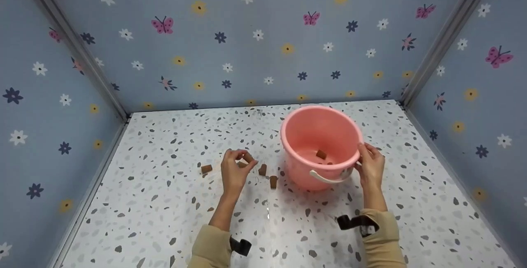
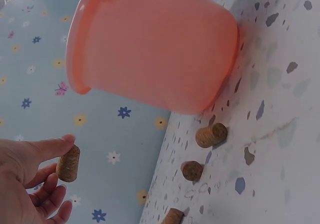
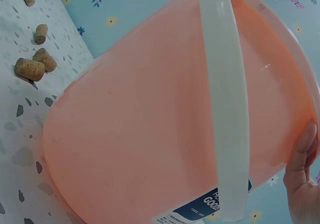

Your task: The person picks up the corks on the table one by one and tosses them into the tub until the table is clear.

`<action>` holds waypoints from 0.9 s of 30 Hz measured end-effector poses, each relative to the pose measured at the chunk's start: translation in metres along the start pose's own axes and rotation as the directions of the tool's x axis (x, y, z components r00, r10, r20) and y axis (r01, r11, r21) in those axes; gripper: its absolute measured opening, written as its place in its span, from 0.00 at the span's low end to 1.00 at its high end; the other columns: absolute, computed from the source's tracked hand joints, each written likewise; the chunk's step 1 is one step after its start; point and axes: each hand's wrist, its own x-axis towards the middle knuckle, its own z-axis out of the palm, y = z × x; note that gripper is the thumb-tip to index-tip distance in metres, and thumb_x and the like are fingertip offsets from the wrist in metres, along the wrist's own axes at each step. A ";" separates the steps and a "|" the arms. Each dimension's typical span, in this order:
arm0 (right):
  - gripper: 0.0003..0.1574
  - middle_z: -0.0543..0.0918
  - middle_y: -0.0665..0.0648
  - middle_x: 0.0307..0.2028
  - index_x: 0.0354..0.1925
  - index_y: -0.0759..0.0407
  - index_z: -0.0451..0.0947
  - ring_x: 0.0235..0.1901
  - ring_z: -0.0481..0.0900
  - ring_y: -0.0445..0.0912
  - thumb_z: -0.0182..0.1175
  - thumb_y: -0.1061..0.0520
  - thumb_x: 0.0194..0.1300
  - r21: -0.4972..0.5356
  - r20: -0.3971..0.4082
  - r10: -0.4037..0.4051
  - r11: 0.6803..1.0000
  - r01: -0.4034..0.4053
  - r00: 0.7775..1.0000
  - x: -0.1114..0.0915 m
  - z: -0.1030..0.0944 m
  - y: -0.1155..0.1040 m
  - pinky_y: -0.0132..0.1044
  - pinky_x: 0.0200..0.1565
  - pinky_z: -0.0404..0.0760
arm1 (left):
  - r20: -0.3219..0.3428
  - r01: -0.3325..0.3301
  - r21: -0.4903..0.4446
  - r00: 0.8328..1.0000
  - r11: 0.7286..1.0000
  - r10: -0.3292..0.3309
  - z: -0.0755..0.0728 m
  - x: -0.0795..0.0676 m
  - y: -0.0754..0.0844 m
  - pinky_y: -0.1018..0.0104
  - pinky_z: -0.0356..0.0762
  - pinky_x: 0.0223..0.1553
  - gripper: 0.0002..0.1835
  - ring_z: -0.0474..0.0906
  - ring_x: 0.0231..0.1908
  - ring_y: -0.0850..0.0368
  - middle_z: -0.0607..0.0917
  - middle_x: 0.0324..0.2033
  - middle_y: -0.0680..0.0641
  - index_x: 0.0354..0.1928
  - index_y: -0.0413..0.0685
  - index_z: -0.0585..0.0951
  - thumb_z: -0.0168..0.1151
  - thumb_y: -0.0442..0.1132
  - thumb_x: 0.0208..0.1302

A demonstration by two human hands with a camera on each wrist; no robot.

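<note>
One cork (image 2: 68,165) between left fingers (image 2: 47,188)

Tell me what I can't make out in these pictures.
Head view: how many corks lie in the pink bucket; its near rim hides part of the bottom.
Right wrist view: full wording of the label; the handle and lower edge hide some.
Left wrist view: whole of the lowest cork; bottom edge crops it.

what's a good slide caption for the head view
Left hand pinches a cork, right hand grips a bucket; more corks lie inside and beside it.
</note>
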 end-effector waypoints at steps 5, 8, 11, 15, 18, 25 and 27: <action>0.33 0.81 0.57 0.41 0.53 0.60 0.69 0.34 0.81 0.47 0.66 0.49 0.52 0.035 0.006 -0.004 0.999 0.004 1.000 0.002 -0.002 0.002 0.39 0.30 0.80 | 0.013 -0.027 -0.042 1.000 0.999 0.028 0.005 -0.001 0.014 0.61 0.76 0.32 0.16 0.73 0.35 0.51 0.74 0.31 0.45 0.33 0.37 0.80 0.73 0.33 0.40; 0.30 0.80 0.58 0.39 0.53 0.63 0.69 0.31 0.81 0.47 0.65 0.52 0.54 0.082 0.047 -0.013 0.997 0.009 0.999 -0.003 -0.001 -0.002 0.39 0.27 0.79 | 0.012 -0.056 -0.047 0.998 0.997 0.057 0.008 -0.002 0.023 0.60 0.73 0.36 0.16 0.73 0.35 0.50 0.74 0.31 0.45 0.34 0.38 0.81 0.74 0.34 0.40; 0.31 0.80 0.57 0.40 0.52 0.60 0.70 0.32 0.81 0.46 0.66 0.49 0.52 0.060 0.033 -0.016 0.998 0.014 0.999 0.001 -0.003 0.003 0.38 0.28 0.80 | 0.014 -0.090 -0.063 0.996 0.994 0.091 0.010 -0.002 0.031 0.58 0.72 0.39 0.17 0.73 0.36 0.49 0.74 0.31 0.46 0.34 0.37 0.81 0.74 0.35 0.40; 0.34 0.80 0.57 0.43 0.52 0.56 0.71 0.35 0.81 0.46 0.67 0.44 0.49 0.027 0.019 -0.025 0.999 0.024 1.000 0.014 -0.008 0.016 0.37 0.30 0.80 | 0.023 -0.121 -0.078 0.992 0.990 0.123 0.012 -0.002 0.044 0.57 0.72 0.37 0.18 0.74 0.36 0.50 0.74 0.32 0.46 0.35 0.38 0.81 0.73 0.37 0.41; 0.31 0.78 0.61 0.45 0.53 0.61 0.69 0.37 0.80 0.49 0.63 0.49 0.55 0.037 0.031 -0.015 0.999 0.014 0.999 0.003 0.000 0.004 0.37 0.31 0.80 | 0.039 -0.117 -0.091 0.992 0.989 0.121 0.014 -0.001 0.054 0.59 0.72 0.35 0.17 0.73 0.36 0.52 0.75 0.32 0.47 0.36 0.39 0.81 0.73 0.38 0.42; 0.27 0.80 0.61 0.40 0.52 0.65 0.69 0.32 0.81 0.48 0.64 0.57 0.55 0.102 0.045 -0.034 0.994 0.030 0.998 -0.025 0.009 -0.019 0.35 0.27 0.79 | 0.067 -0.138 -0.139 0.987 0.981 0.148 0.027 0.004 0.074 0.59 0.72 0.35 0.19 0.71 0.36 0.54 0.74 0.32 0.47 0.37 0.38 0.81 0.73 0.39 0.42; 0.29 0.80 0.60 0.39 0.52 0.66 0.69 0.32 0.80 0.48 0.65 0.56 0.54 0.108 0.050 -0.029 0.994 0.023 0.998 -0.025 0.008 -0.020 0.35 0.28 0.79 | 0.078 -0.144 -0.141 0.985 0.979 0.156 0.033 0.005 0.078 0.61 0.72 0.36 0.19 0.71 0.36 0.54 0.74 0.32 0.47 0.37 0.38 0.81 0.73 0.40 0.42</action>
